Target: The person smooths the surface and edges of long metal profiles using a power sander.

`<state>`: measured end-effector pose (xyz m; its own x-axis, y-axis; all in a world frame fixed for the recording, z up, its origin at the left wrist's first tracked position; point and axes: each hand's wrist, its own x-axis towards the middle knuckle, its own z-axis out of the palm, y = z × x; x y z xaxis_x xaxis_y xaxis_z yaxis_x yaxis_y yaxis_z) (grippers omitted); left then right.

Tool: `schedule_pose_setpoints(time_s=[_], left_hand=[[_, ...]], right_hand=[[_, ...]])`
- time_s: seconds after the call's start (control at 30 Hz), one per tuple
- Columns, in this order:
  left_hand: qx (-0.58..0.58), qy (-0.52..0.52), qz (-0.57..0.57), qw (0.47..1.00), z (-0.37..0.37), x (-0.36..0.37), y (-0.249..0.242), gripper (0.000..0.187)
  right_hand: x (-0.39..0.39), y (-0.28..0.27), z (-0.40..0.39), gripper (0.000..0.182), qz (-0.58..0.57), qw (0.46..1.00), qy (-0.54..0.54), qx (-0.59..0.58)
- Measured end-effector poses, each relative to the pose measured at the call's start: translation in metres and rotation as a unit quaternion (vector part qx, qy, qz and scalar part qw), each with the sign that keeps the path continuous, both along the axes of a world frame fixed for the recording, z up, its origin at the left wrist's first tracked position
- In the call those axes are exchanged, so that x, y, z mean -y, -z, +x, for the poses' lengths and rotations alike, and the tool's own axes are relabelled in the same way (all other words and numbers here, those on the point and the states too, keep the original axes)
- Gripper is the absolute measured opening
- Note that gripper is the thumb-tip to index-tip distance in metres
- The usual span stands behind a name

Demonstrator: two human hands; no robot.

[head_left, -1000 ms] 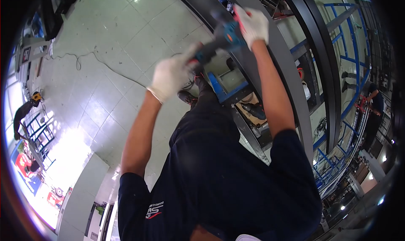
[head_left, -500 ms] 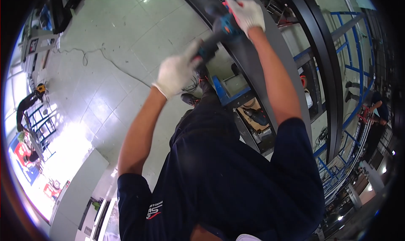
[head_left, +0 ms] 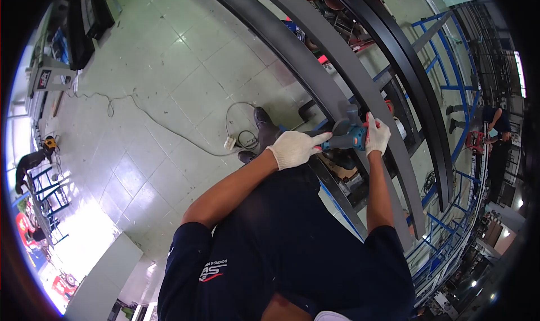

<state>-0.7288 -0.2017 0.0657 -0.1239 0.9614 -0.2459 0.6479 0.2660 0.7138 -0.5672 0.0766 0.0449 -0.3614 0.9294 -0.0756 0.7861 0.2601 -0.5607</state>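
A teal-and-black handheld power tool (head_left: 342, 141) lies across the dark curved beam in front of my body; its exact kind is hard to make out. My left hand (head_left: 296, 149), in a white knit glove, is closed around the tool's near end, index finger stretched along the body. At the other end, my right hand (head_left: 376, 135), gloved in white with red on the fingertips, grips the tool's head. Beneath the tool runs the near grey beam (head_left: 281, 37). A second grey beam (head_left: 323, 31) curves alongside it, passing by my right hand.
Farther right arches a black beam (head_left: 413, 79), with blue metal racks (head_left: 444, 51) beyond. A cable (head_left: 163, 127) trails over the tiled floor to a white plug block (head_left: 230, 143) near my shoes. One co-worker (head_left: 495, 121) stands at right; another person (head_left: 34, 163) is far left.
Both hands and the power tool have come nearer to my body, lower in the view. The camera view has shifted, so two separate grey beams now show.
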Motion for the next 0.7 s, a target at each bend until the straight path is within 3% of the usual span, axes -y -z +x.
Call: schedule_pose_setpoints(time_s=[0.2, 0.37, 0.53, 0.7], left_hand=[[-0.003, -0.145, 0.027, 0.989, -0.041, 0.03, 0.009, 0.058], [-0.015, -0.266, -0.056, 0.962, -0.119, 0.031, -0.021, 0.061], [-0.043, -0.381, -0.088, 0.919, -0.229, 0.035, -0.015, 0.063], [-0.114, -0.413, -0.002, 0.903, -0.35, 0.046, 0.006, 0.067]], right_hand=[[0.006, 0.006, -0.091, 0.057, -0.02, 0.996, -0.084, -0.007], [0.011, -0.014, -0.245, 0.056, -0.081, 0.981, -0.17, -0.035], [0.012, 0.008, -0.416, 0.053, -0.076, 0.958, -0.265, -0.076], [0.021, 0.038, -0.591, 0.061, -0.013, 0.928, -0.362, -0.09]])
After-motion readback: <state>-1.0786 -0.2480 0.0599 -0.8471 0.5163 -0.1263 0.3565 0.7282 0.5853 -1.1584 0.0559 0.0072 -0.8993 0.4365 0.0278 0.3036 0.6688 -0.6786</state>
